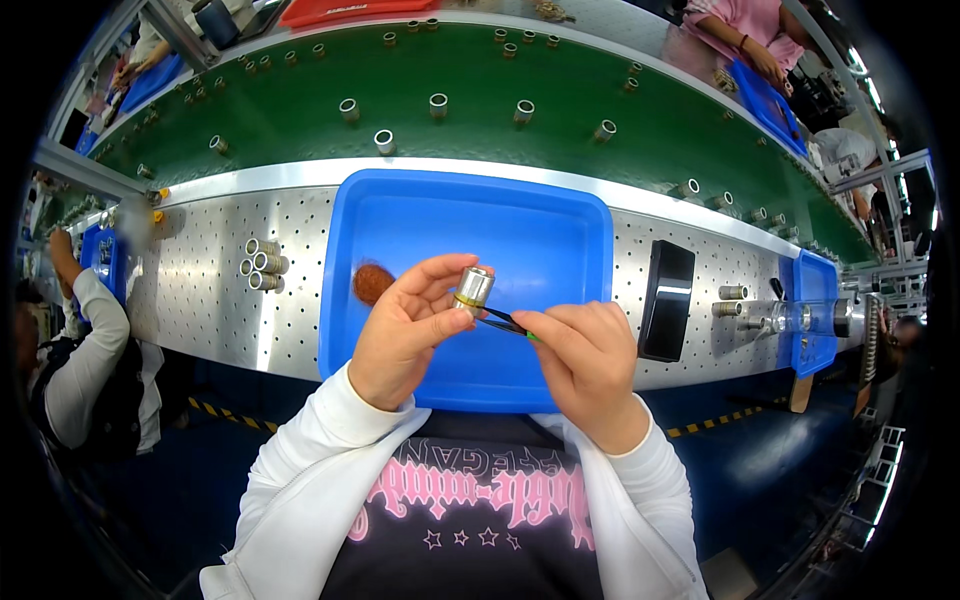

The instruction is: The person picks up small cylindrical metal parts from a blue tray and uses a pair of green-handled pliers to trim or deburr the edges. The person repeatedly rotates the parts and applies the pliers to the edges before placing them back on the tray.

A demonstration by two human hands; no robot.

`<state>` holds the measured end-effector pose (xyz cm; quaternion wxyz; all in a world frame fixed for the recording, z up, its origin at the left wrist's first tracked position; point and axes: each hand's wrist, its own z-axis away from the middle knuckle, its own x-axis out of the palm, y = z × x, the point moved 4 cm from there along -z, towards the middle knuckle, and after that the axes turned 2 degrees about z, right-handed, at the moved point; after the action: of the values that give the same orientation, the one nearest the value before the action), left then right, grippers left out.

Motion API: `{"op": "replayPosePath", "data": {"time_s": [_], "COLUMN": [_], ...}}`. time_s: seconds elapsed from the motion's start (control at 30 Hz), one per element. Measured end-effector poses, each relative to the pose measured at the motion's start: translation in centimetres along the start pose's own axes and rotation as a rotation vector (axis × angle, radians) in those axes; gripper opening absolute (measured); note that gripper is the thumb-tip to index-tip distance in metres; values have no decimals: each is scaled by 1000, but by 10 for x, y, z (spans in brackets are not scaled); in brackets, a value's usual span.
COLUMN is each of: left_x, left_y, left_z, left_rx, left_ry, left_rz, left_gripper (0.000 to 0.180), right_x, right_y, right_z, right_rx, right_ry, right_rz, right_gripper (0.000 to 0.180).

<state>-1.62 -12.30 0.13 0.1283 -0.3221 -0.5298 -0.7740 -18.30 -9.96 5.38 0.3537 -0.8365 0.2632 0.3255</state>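
Left hand (405, 330) is closed on a small metal cylinder (474, 288), with the thumb and the fingertips pinching its sides. This cylinder is short and silver, it shines, and it has a thin yellow ring near its lower end. It stands a little tilted, above the fingers, over the blue tray (560, 215). Right hand (585, 360) is closed around black tweezers (503, 320), which have a green part near the fingers. The tips of the tweezers touch the lower end of the cylinder, just at the yellow ring. Both hands are close together over the near half of the tray, which lies on the perforated metal bench (205, 290). A brown round pad (372, 283) lies in the tray, just left of the left hand.
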Motion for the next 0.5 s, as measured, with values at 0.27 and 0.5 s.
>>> {"op": "replayPosePath", "data": {"time_s": [0.27,0.5], "left_x": [-8,-12], "left_y": [0,6], "left_z": [6,15], "left_rx": [31,1], "left_ry": [34,27], "left_rz": [6,33], "left_gripper": [48,44], "right_x": [3,13], "right_y": [-5,11], "right_z": [-8,-6], "right_rx": [41,459], "right_ry": [-56,16], "right_rz": [-86,-572], "right_gripper": [23,16]}}
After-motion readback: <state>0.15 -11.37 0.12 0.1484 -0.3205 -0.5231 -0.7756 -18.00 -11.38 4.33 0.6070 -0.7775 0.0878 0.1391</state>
